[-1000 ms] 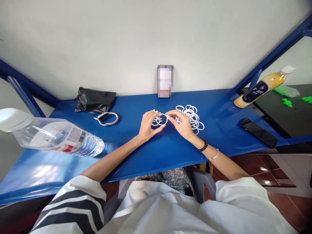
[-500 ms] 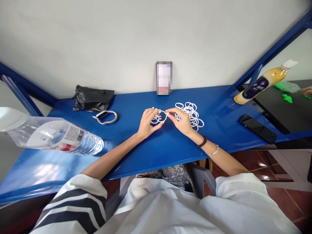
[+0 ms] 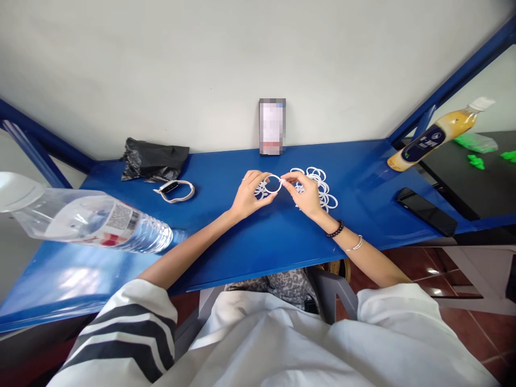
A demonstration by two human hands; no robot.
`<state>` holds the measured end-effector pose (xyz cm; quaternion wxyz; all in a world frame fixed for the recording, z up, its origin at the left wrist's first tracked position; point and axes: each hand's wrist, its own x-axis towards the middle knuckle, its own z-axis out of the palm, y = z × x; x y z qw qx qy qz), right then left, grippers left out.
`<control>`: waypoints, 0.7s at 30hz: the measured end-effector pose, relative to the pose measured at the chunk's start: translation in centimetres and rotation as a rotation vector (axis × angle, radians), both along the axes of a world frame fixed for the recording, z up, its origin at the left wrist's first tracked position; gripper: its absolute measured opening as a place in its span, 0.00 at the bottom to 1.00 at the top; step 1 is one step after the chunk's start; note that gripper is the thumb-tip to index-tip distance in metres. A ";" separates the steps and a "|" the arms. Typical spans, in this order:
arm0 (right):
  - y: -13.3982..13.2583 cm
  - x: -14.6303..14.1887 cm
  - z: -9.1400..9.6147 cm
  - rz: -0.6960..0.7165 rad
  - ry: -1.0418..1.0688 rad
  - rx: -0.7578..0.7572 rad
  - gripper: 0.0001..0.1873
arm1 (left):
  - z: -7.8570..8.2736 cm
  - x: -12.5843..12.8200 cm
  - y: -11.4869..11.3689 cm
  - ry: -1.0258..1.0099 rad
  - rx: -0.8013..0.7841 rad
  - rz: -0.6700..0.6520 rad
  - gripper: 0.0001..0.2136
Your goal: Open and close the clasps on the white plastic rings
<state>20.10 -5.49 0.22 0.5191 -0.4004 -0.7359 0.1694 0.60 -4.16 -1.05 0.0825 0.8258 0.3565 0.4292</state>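
Observation:
A thin white ring (image 3: 273,184) is held up between my two hands above the blue table. My left hand (image 3: 250,194) grips its left side, thumb below and fingers above. At the ring's right edge, the thumb and fingertips of my right hand (image 3: 305,194) pinch a small white piece, too small to make out. Behind my left fingers lie small white parts (image 3: 260,190), partly hidden. A loose pile of similar white rings (image 3: 323,187) lies just beyond my right hand, which covers part of it.
A phone (image 3: 272,127) leans upright on the wall. Leftward are a black plastic bag (image 3: 152,161), a pale-banded watch (image 3: 176,191) and a large clear bottle (image 3: 97,219). A dark phone (image 3: 426,210) and a yellow drink bottle (image 3: 437,134) are on the right. The blue table (image 3: 242,252) has a front edge near me.
Both hands and the held ring have shifted slightly right and up. My right fingers still pinch at the ring's right edge.

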 end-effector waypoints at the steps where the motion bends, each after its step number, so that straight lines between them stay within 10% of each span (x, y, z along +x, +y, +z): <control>1: 0.1 0.2 0.0 -0.007 0.007 -0.006 0.07 | 0.1 0.2 0.2 0.004 -0.005 -0.002 0.17; 21: 0.4 0.5 -0.6 0.025 -0.111 0.099 0.06 | -0.5 0.7 0.6 0.019 0.012 0.013 0.14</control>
